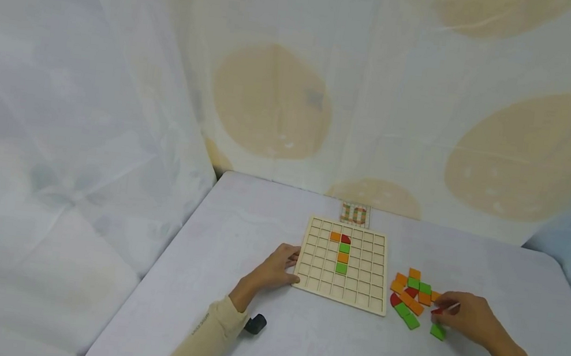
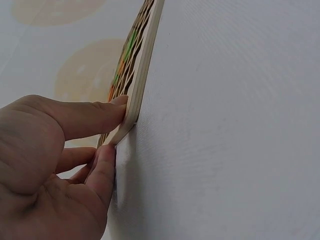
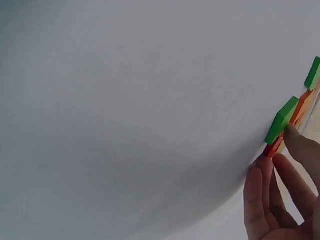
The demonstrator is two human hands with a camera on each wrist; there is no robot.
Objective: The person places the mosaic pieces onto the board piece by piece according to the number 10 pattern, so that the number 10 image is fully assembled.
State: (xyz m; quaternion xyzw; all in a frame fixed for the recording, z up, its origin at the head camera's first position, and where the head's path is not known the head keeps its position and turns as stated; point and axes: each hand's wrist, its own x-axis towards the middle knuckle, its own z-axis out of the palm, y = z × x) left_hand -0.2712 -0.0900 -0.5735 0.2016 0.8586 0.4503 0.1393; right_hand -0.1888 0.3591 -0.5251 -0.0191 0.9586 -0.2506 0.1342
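Observation:
A pale wooden grid board [image 1: 317,274] lies on the table. Five or so is too exact, so several small tiles sit in its cells, among them a red tile with a rounded side [image 1: 346,239] atop a column. My left hand [image 1: 272,267] grips the board's left edge, thumb on the rim near the front corner and fingers against the side. To the right of the board, my right hand [image 1: 470,318] pinches a red tile [image 1: 437,312] between thumb and fingers. Beneath that hand lies a green tile [image 1: 438,332]; in the right wrist view the fingertips partly hide the red tile.
Loose orange, green and red tiles, such as an orange tile [image 1: 415,273], lie in a cluster between board and right hand. A small patterned card [image 1: 355,215] lies behind the board. Near the left sleeve is a black object [image 1: 255,324]. Fabric walls [image 1: 285,184] border the table.

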